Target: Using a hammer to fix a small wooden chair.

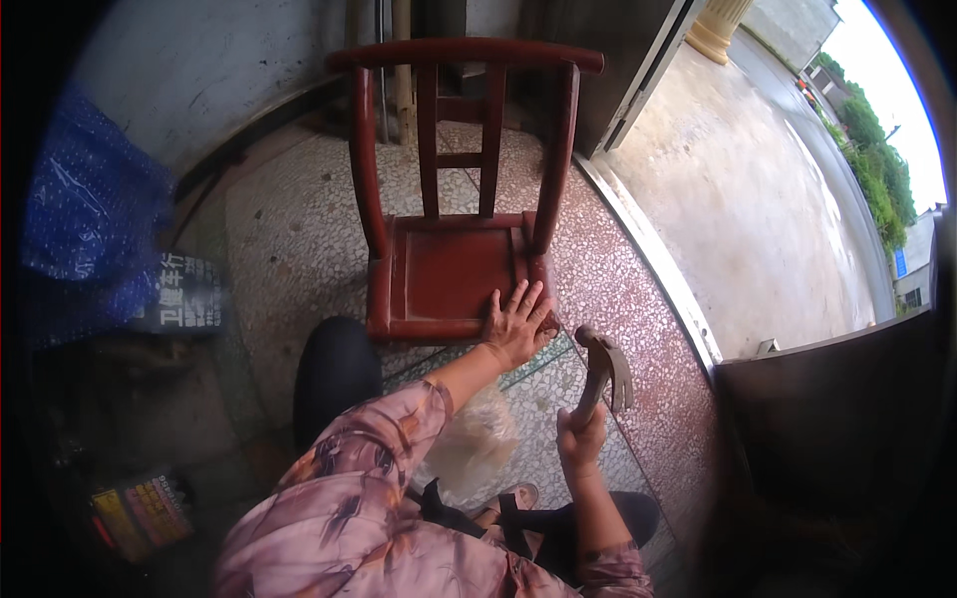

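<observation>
A dark red wooden chair (pixel 454 269) stands upright in front of me, its slatted back on the far side. My left hand (pixel 516 327) lies with fingers spread on the front right corner of the seat. Lower and to the right, my right hand (pixel 581 439) is wrapped round the handle of a claw hammer (pixel 602 367). The hammer's head points up, just right of the chair's front corner and apart from it. Beneath my left forearm sits a pale, see-through plastic bag (pixel 474 439) on the floor; what it holds is unclear.
Speckled terrazzo floor (pixel 299 239) surrounds the chair. To the right, a metal door sill (pixel 653 259) borders a concrete yard (pixel 738 199). A dark panel (pixel 827 429) stands at the lower right. Blue sheeting (pixel 95 209) hangs at the left, and a colourful printed box (pixel 145 513) lies below it.
</observation>
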{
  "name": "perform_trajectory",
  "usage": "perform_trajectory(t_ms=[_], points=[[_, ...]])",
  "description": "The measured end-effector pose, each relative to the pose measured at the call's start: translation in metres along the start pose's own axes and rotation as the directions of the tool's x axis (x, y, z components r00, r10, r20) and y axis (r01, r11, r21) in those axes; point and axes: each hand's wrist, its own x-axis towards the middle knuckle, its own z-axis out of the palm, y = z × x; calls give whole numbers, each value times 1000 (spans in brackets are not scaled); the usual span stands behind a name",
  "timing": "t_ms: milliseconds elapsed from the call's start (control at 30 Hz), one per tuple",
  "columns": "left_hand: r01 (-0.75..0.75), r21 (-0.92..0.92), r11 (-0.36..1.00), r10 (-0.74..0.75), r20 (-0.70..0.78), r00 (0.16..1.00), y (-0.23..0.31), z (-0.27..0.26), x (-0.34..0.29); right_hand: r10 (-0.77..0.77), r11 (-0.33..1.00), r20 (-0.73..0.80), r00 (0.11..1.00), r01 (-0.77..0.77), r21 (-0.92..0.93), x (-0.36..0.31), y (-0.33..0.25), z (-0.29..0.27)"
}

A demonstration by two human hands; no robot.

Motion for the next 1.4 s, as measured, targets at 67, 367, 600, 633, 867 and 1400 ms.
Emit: perform_trajectory(t_ms=[67, 367, 600, 633, 867, 1400], points=[[14, -12, 1000, -15, -4, 1000, -2, 4, -1, 40, 999, -6, 999, -40, 35, 0, -3, -1], [17, -52, 999, -20, -58, 998, 1, 4, 3, 133, 991, 176, 975, -131, -21, -5, 0, 12], [70, -159, 985, -47, 145, 988, -7, -7, 19, 172, 984, 177, 969, -175, 2, -2, -4, 13], [42, -101, 994, -33, 82, 996, -10, -7, 24, 206, 976, 192, 960, -215, 27, -2, -6, 13], [7, 15, 1000, -11, 268, 963, -16, 3, 40, 249, 965, 220, 943, -260, 22, 1, 2, 16], [46, -32, 998, -32, 350, 936, -17, -1, 40, 1, 998, 56, 998, 2, -65, 8, -10, 17]])
